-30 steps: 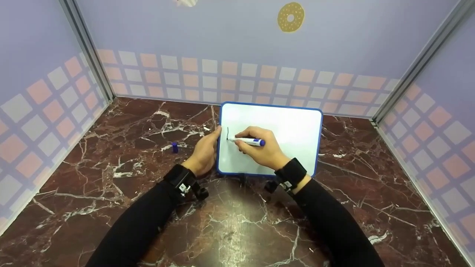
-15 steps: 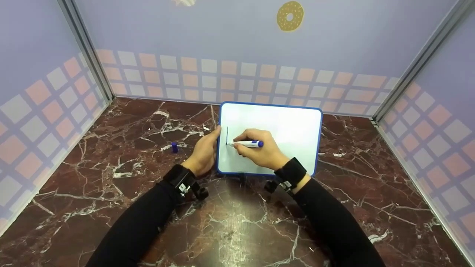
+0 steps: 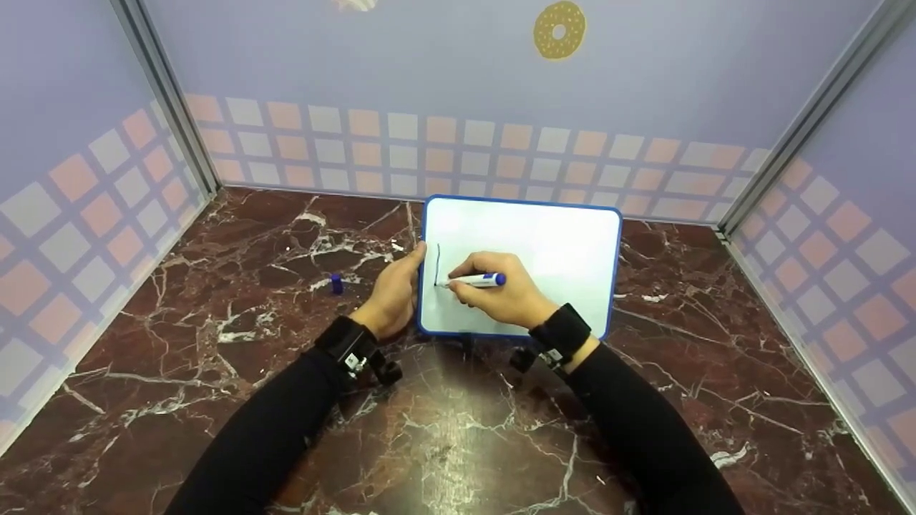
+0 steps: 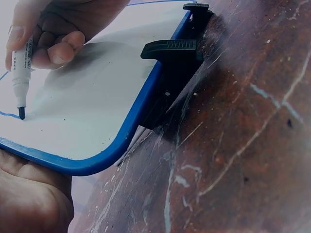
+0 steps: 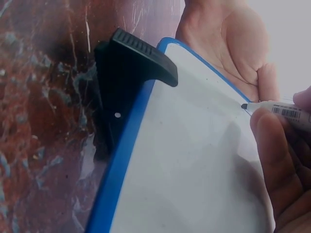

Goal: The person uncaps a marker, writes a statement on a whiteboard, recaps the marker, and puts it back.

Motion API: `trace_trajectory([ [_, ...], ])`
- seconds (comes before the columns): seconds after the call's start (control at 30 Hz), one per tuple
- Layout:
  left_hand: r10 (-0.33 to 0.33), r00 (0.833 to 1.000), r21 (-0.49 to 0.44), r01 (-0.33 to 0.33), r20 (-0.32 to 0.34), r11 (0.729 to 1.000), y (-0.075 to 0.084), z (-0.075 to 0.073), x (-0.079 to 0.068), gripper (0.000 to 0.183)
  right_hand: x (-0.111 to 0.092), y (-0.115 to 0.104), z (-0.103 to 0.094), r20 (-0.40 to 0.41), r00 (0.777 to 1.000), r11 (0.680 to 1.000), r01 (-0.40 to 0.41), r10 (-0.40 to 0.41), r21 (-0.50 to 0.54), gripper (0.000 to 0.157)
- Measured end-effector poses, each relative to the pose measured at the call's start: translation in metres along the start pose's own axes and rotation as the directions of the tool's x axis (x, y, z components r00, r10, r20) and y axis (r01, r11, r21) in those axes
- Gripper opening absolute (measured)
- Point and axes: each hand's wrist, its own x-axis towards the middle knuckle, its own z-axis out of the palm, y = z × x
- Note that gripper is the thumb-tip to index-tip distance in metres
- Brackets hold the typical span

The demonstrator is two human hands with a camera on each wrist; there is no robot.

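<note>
A small whiteboard [image 3: 565,243] with a blue frame leans tilted on a black stand [image 4: 170,51], whose hooks hold its lower edge. At the board's left edge my left hand [image 3: 391,297] grips the frame, its fingers hidden behind. My right hand [image 3: 504,286] pinches a white marker [image 3: 478,281] with a blue end. In the left wrist view the dark marker tip [image 4: 21,112] meets the board at the end of a thin blue line. That line [image 3: 437,265] runs nearly straight down near the left side of the board.
A blue marker cap [image 3: 336,284] stands on the dark red marbled table [image 3: 215,372], left of my left hand. Panel walls with pink and white squares [image 3: 329,151] close in the back and both sides. Black wrist cameras [image 3: 386,372] sit on both wrists.
The right hand has moved slightly downward with the marker, and the line on the whiteboard has grown longer toward the bottom. The left hand keeps its place at the edge.
</note>
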Motion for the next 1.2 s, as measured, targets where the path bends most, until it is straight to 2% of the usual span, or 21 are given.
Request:
trace_trajectory([
  [0.27,0.004,1.0,0.012,-0.003,-0.009,1.0,0.0006,-0.0003,0.0005,0.056,-0.0011,0.0013,-0.0022,0.018,1.0,1.0,0.012,-0.012,0.02,0.005],
  [0.63,0.005,1.0,0.02,-0.004,-0.019,1.0,-0.0001,0.0001,0.001,0.056,-0.0016,0.001,-0.0029,0.026,1.0,1.0,-0.009,0.009,0.0,0.005],
  [0.93,0.005,1.0,0.024,-0.004,-0.009,1.0,-0.0002,-0.0003,0.0009,0.054,-0.0016,-0.0011,-0.0044,0.031,0.998,0.994,0.056,-0.054,-0.09,0.005],
  [1.2,-0.001,1.0,0.034,0.001,-0.013,0.999,0.0005,0.0002,0.0005,0.056,0.0,0.0,-0.0071,-0.06,0.988,0.988,0.136,-0.14,-0.069,0.011],
])
